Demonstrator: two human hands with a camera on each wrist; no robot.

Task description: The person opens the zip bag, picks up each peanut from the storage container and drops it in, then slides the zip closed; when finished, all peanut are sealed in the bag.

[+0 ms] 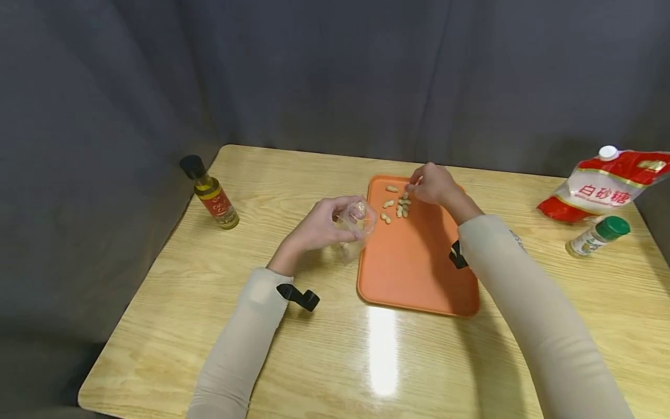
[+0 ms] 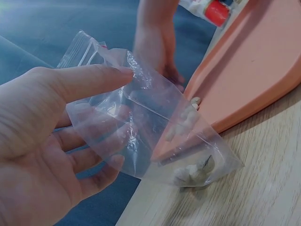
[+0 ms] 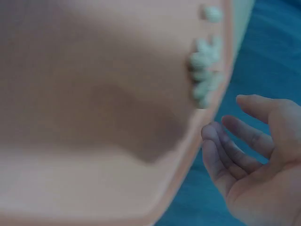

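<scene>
In the head view my left hand (image 1: pixel 325 224) holds a clear plastic zip bag (image 1: pixel 361 220) at the left edge of an orange tray (image 1: pixel 408 273). The left wrist view shows the thumb in front of the bag (image 2: pixel 146 108) and the fingers behind it. A few peanuts (image 2: pixel 195 173) lie in the bag's bottom corner. Over the tray's far edge is my right hand (image 1: pixel 435 185), close to a cluster of peanuts (image 1: pixel 403 208). Its fingers (image 3: pixel 249 136) are loosely bent in the right wrist view, with nothing visible between them. Several single peanuts (image 1: pixel 388 203) lie left of the cluster.
An olive oil bottle (image 1: pixel 214 198) stands at the table's far left. On the right are a red and white sugar bag (image 1: pixel 602 186) with a white cap and a green-capped jar (image 1: pixel 597 237). A dark curtain (image 1: pixel 324 75) hangs behind the wooden table (image 1: pixel 314 361).
</scene>
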